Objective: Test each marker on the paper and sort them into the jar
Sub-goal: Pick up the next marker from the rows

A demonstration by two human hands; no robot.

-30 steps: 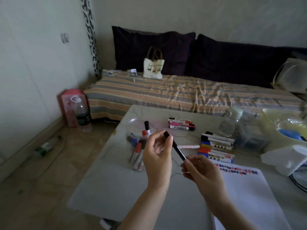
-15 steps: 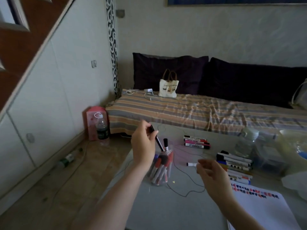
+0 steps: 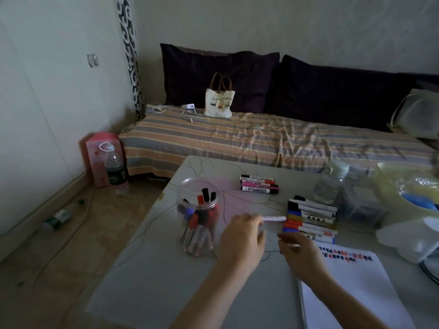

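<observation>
Lay mid-tabletop, long axis across toward the right edge: slim white marker with pink print [image 3: 275,218], near end under left hand [image 3: 242,236], grip unclear; right hand [image 3: 299,251] empty, loosely curled, just behind.

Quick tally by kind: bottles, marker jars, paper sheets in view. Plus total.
Bottles: 3 (standing on floor, lying on floor, on table)
Marker jar: 1
Paper: 1
Total: 5
</observation>
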